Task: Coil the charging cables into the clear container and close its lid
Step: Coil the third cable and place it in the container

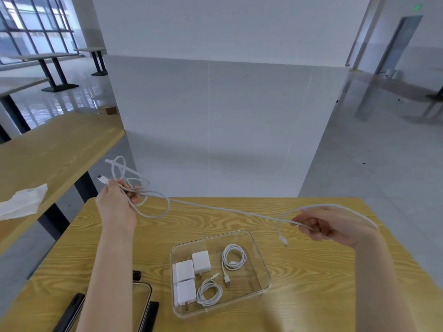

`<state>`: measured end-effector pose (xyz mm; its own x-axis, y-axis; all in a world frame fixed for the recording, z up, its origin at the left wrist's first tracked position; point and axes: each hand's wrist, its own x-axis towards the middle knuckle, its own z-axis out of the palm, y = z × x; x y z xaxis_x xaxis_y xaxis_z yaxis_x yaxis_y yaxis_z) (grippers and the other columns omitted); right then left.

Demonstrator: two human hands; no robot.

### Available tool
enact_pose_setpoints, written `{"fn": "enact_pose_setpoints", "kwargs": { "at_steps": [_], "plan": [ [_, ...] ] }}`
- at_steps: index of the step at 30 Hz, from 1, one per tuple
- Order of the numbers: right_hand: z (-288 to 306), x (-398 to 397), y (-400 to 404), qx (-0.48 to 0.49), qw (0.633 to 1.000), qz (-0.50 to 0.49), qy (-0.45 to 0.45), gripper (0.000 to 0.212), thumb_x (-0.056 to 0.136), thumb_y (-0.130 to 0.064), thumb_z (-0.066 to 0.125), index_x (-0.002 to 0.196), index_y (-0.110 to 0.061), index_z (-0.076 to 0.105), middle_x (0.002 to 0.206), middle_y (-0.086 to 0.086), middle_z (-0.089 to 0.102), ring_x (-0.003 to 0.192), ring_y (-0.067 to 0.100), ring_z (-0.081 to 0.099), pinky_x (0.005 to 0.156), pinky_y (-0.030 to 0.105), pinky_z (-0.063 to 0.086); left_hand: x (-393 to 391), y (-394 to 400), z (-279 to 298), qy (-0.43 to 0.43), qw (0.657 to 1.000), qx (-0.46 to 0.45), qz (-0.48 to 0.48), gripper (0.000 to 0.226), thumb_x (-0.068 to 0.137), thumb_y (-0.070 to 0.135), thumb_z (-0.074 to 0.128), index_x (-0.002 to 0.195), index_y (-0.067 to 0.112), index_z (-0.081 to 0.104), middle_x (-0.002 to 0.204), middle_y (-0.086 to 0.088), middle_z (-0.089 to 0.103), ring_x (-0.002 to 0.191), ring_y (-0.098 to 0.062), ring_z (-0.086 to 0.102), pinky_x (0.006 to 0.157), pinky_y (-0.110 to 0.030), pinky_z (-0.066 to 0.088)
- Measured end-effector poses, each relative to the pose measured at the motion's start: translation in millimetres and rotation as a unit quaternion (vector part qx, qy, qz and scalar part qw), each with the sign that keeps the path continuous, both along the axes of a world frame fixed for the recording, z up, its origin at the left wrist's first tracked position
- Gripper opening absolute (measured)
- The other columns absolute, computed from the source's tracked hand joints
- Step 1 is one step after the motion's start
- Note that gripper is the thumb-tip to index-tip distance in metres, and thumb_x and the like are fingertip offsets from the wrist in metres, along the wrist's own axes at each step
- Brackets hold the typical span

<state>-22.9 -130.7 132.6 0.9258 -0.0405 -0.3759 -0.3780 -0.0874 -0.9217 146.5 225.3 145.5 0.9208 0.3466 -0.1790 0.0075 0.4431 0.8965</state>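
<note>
our left hand (117, 202) gripped the loops of the white cable (215, 208), the right hand (328, 225) pinched its slack above the clear container (260, 257); we judged even, small loops best.

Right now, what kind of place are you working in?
Probably a canteen or a common hall in a public building. Rows of long wood-top tables on black legs stand on a glossy tiled floor, with tall grid windows at the far left and a white pillar ahead.
</note>
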Motion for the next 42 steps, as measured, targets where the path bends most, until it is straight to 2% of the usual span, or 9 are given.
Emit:
{"fn": "enact_pose_setpoints", "kwargs": {
  "at_steps": [4,7,13,17,22,27,33,38,42],
  "plan": [
    [-8,-5,-14,-0.031,0.999,0.022,0.002,0.072,0.042,-0.055,0.086,0.085,0.001,0.073,0.061,0.011,0.058,0.044,0.015,0.044,0.043,0.021,0.035,1,0,0,0.0,1.0,-0.001,0.016,0.035,0.1,0.017,0.033,0.068,0.015,0.046,0.065,0.0,0.045,0.048,-0.009,0.043,0.046,-0.02,0.033],
    [-14,-11,-24,-0.06,0.997,0.039,0.032,0.07,0.036,-0.055,0.088,0.079,-0.001,0.074,0.054,0.01,0.052,0.04,0.014,0.039,0.04,0.02,0.03,2,2,-2,-0.003,0.999,0.026,0.02,0.034,0.1,0.018,0.033,0.068,0.015,0.046,0.066,0.0,0.047,0.053,-0.01,0.044,0.049,-0.02,0.035],
    [-27,-6,-15,0.016,0.995,-0.09,-0.034,0.048,0.047,-0.036,0.088,0.069,-0.002,0.063,0.044,-0.005,0.028,0.037,0.007,0.021,0.036,0.015,0.016,-1,-4,-3,-0.019,0.996,0.085,0.0,0.036,0.101,0.022,0.03,0.068,0.016,0.045,0.067,0.001,0.046,0.055,-0.009,0.042,0.054,-0.02,0.036],
    [-33,15,8,0.123,0.96,-0.233,-0.099,0.014,0.086,-0.019,0.058,0.079,-0.007,0.059,0.043,-0.01,0.027,0.034,0.003,0.021,0.036,0.016,0.01,-16,-31,-7,-0.038,0.987,0.151,-0.039,0.034,0.101,0.024,0.03,0.072,0.016,0.046,0.07,0.001,0.048,0.06,-0.009,0.046,0.062,-0.023,0.039],
    [-39,52,54,0.164,0.905,-0.383,-0.09,0.019,0.095,-0.015,0.05,0.083,-0.01,0.063,0.043,-0.008,0.033,0.033,0.005,0.024,0.035,0.019,0.018,-46,-81,-11,-0.093,0.952,0.249,-0.149,0.036,0.102,0.026,0.026,0.071,0.019,0.045,0.069,0.002,0.049,0.065,-0.012,0.047,0.06,-0.023,0.037],
    [-23,65,114,0.092,0.953,-0.249,-0.149,0.023,0.094,-0.008,0.045,0.077,-0.008,0.059,0.047,-0.002,0.045,0.033,0.006,0.034,0.033,0.017,0.025,-75,-128,-20,-0.105,0.899,0.316,-0.286,0.037,0.101,0.03,0.027,0.07,0.02,0.044,0.066,0.003,0.045,0.06,-0.012,0.042,0.062,-0.028,0.035],
    [-2,59,121,-0.165,0.966,-0.064,-0.188,0.034,0.094,-0.019,0.052,0.063,-0.007,0.059,0.05,0.0,0.057,0.036,0.004,0.045,0.041,0.017,0.035,-70,-121,-24,-0.069,0.926,0.134,-0.347,0.037,0.1,0.025,0.036,0.074,0.015,0.059,0.076,-0.007,0.059,0.074,-0.026,0.051,0.074,-0.044,0.043],
    [-7,63,121,-0.177,0.967,-0.051,-0.177,0.03,0.095,-0.023,0.051,0.068,-0.015,0.06,0.054,0.005,0.055,0.045,0.017,0.048,0.045,0.029,0.038,-74,-118,-18,-0.101,0.926,0.111,-0.347,0.033,0.1,0.019,0.039,0.087,0.016,0.069,0.075,0.004,0.071,0.074,-0.021,0.06,0.083,-0.045,0.048],
    [-13,65,119,-0.096,0.981,-0.025,-0.164,0.02,0.094,-0.003,0.048,0.091,-0.02,0.06,0.069,-0.004,0.055,0.059,0.006,0.05,0.056,0.017,0.039,-73,-118,-12,-0.09,0.943,0.088,-0.31,0.034,0.1,0.02,0.037,0.085,0.018,0.067,0.077,0.009,0.073,0.078,-0.023,0.06,0.09,-0.047,0.046]
  ]
}}
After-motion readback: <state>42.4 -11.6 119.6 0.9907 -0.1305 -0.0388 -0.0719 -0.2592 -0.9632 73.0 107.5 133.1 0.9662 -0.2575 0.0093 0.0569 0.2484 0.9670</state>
